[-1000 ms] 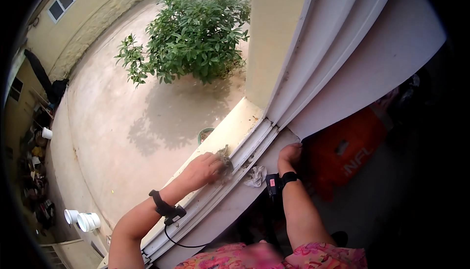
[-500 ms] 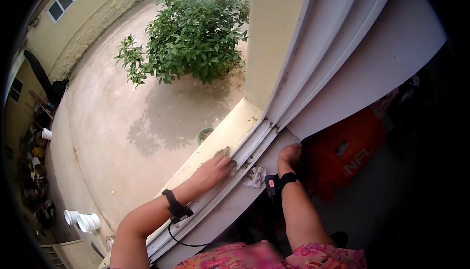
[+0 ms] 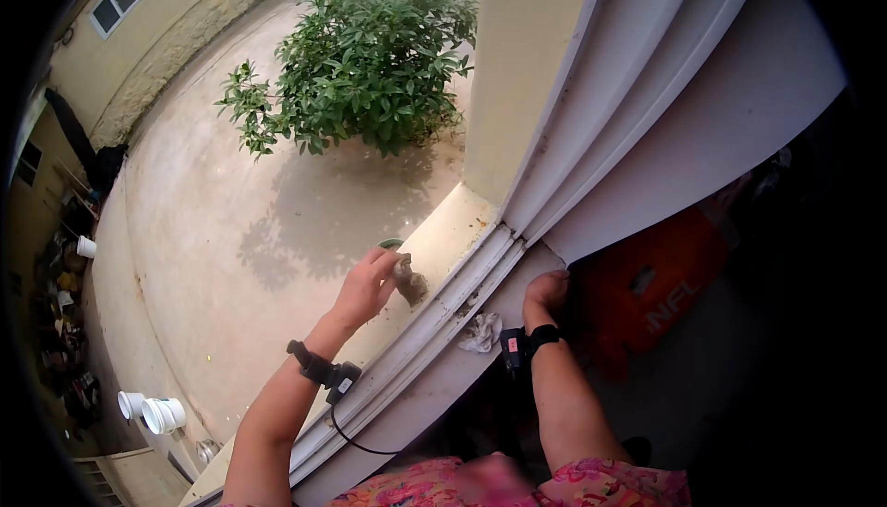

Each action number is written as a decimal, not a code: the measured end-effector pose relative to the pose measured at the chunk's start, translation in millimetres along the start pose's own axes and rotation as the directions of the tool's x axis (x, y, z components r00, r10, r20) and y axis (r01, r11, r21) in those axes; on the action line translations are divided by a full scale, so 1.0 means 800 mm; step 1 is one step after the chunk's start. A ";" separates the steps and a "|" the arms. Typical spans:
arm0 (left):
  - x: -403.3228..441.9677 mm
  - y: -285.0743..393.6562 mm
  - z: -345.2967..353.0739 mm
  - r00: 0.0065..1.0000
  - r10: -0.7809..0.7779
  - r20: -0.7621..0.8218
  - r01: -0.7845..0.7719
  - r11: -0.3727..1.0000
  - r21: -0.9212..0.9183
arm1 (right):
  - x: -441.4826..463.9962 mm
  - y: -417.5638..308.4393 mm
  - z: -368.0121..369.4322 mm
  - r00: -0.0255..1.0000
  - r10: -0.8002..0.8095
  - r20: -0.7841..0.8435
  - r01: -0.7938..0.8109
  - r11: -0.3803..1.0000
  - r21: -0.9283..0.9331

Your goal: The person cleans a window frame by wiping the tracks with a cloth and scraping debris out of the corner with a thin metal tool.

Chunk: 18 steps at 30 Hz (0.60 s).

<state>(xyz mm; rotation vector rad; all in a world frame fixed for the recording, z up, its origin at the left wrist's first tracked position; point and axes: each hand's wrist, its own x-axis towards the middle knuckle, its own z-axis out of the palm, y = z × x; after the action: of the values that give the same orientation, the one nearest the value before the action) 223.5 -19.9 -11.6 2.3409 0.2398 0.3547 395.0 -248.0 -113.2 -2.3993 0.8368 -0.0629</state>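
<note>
My left hand [image 3: 363, 287] pinches a grey-brown dirty rag [image 3: 408, 282] above the outer ledge [image 3: 459, 214] of the window sill. The rag hangs down toward the ledge, and I cannot tell whether its lower end touches. At the inner edge of the sill, my right hand [image 3: 545, 293] looks curled like a fist. Its fingertips are turned away, so anything in them is hidden. Between the hands runs the white sliding window track [image 3: 443, 299], with dark dirt in its grooves. A crumpled whitish cloth [image 3: 481, 332] lies on the inner sill.
An upright white window frame [image 3: 591, 128] rises beyond the track. Outside are a leafy bush [image 3: 370, 64], a green-rimmed pot [image 3: 391, 244] partly hidden by my left hand, and white buckets [image 3: 164, 416]. An orange bag [image 3: 651, 295] lies inside, below the sill. A cable hangs from my left wrist strap.
My left hand has moved from the window track outward to the outer ledge, lifting the rag with it. My right hand and the whitish cloth stay put.
</note>
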 end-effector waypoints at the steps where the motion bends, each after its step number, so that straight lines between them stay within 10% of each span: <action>1: 0.000 -0.014 -0.010 0.991 -0.134 0.002 0.134 0.989 -0.059 | 0.000 -0.002 0.000 1.000 -0.009 -0.007 0.009 1.000 0.011; 6: -0.011 -0.085 -0.036 0.963 -0.219 -0.157 0.190 0.965 -0.180 | -0.001 -0.004 -0.003 1.000 0.012 0.022 -0.012 1.000 -0.014; 8: -0.014 -0.088 -0.041 0.991 -0.126 -0.031 0.130 0.951 0.281 | 0.001 -0.001 -0.002 1.000 0.012 0.017 -0.012 1.000 -0.015; 12: 0.008 -0.073 -0.045 0.950 -0.208 -0.231 0.250 0.953 0.171 | -0.002 -0.003 -0.004 0.999 0.030 0.022 -0.029 1.000 -0.009; 18: 0.038 0.002 -0.021 0.994 -0.006 -0.107 0.034 0.965 0.261 | 0.001 0.001 0.001 0.999 0.034 0.019 -0.034 0.999 0.017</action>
<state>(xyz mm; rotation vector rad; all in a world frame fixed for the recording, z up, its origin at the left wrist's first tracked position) 247.2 -2.0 6.5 2.5811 0.3820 0.4615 395.5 -248.7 -114.4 -2.3653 0.8644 -0.0336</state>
